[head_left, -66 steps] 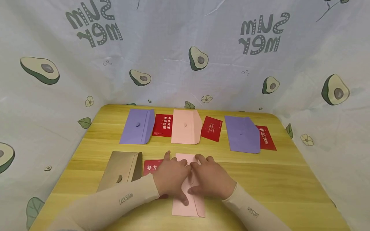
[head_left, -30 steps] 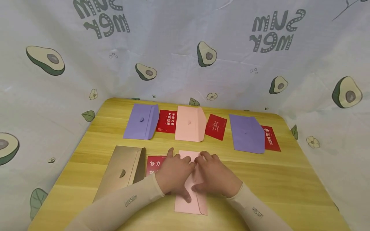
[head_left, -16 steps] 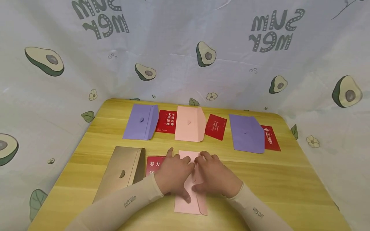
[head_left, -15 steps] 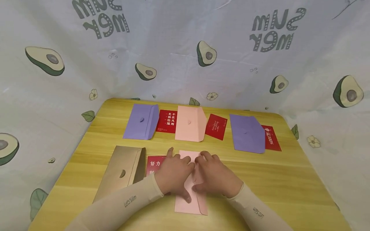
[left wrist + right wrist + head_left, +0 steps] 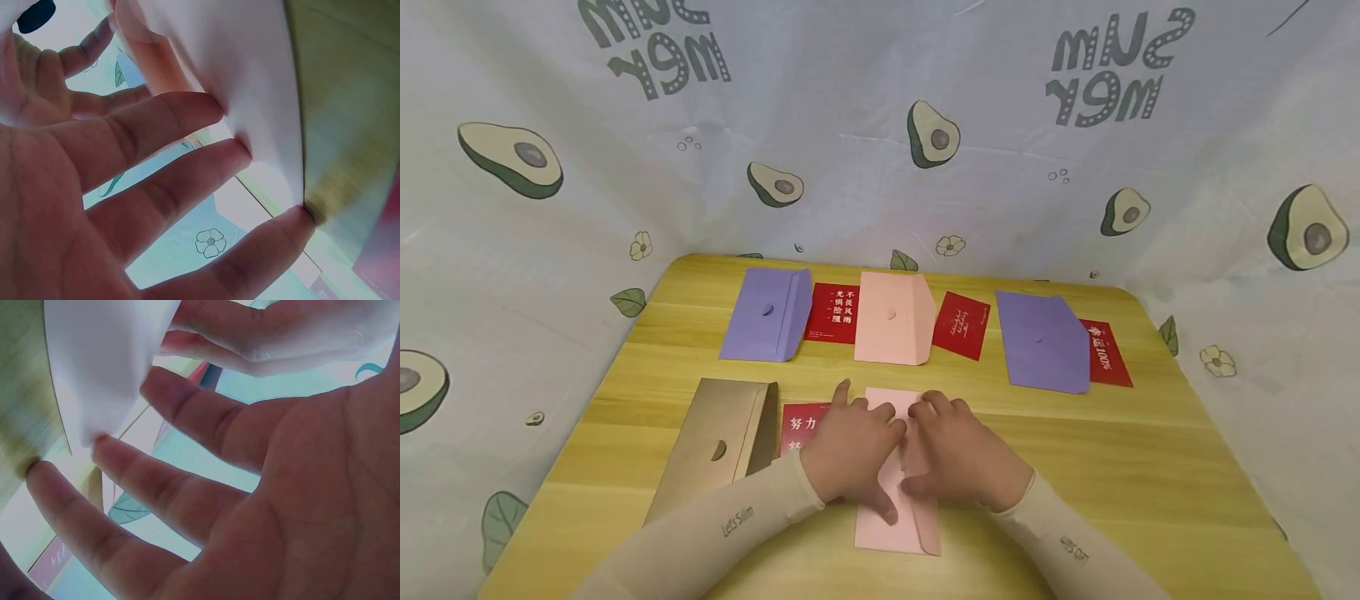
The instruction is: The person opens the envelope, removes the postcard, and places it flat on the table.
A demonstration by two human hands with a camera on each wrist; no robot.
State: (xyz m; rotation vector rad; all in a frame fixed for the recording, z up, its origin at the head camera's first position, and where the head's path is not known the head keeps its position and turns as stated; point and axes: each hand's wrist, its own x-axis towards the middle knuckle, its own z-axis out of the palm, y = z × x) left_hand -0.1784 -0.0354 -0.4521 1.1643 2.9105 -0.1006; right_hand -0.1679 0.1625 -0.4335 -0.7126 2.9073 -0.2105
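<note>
A pink envelope (image 5: pixel 886 533) lies upright in front of me at the table's near side, its long flap along the right. My left hand (image 5: pixel 852 446) rests on its left half, fingertips touching the paper. On the flap side my right hand (image 5: pixel 966 454) touches the upper part, thumb towards the middle. The left wrist view has the fingers nearly straight, tips on the envelope (image 5: pixel 256 69) and one at its edge. In the right wrist view straight fingers reach the envelope (image 5: pixel 103 362), with one tip on the table beside it. The hands cover the envelope's middle.
A gold envelope (image 5: pixel 703 437) and a partly hidden red card (image 5: pixel 797 423) lie to the left. Behind are a purple envelope (image 5: pixel 756 321), a pink one (image 5: pixel 880 333), another purple one (image 5: pixel 1041 354) and several red cards (image 5: pixel 962 325). A printed curtain (image 5: pixel 850 108) hangs behind the table.
The head view has shifted slightly since the oldest frame. Both hands stay on the pink envelope in nearly the same place; no other thing has moved.
</note>
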